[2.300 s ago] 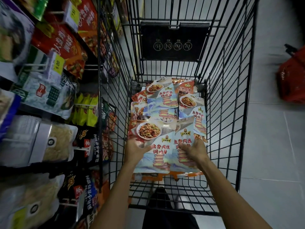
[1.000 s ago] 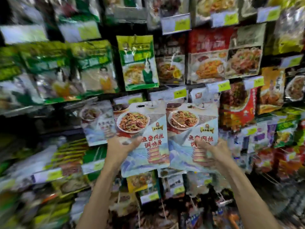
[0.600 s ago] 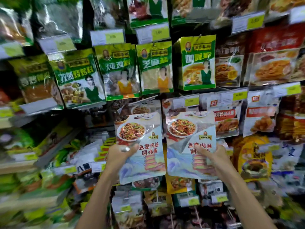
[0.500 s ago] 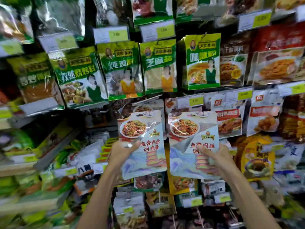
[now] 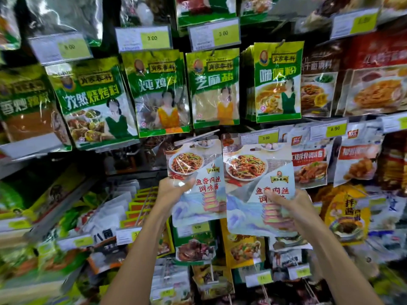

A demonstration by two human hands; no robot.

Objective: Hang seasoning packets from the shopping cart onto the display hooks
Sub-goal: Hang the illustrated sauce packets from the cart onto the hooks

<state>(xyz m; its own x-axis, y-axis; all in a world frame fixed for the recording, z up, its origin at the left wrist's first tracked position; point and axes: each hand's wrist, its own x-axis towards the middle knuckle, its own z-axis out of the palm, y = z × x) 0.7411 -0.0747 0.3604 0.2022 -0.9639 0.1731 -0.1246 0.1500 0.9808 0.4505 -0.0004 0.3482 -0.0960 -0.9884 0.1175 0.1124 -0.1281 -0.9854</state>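
Note:
I hold up two matching seasoning packets, pale blue with a plate of shredded pork and red lettering. My left hand (image 5: 174, 190) grips the left packet (image 5: 198, 179) at its left edge, thumb across the front. The right packet (image 5: 253, 188) is gripped low down by my right hand (image 5: 286, 203). Both packets are upright, side by side, their tops just below a 3.00 price tag (image 5: 266, 138) and a bare metal hook (image 5: 204, 134) on the display. The cart is out of view.
Green seasoning packets (image 5: 160, 91) hang in a row above. Red-labelled sauce packets (image 5: 308, 164) hang to the right. Lower hooks carry more packets (image 5: 196, 243) under my hands. White sachets (image 5: 110, 212) lie on a shelf at the left.
I lifted the two packets out of the cart and turned to the display. Over the last half second both hands raised them slightly toward the hooks.

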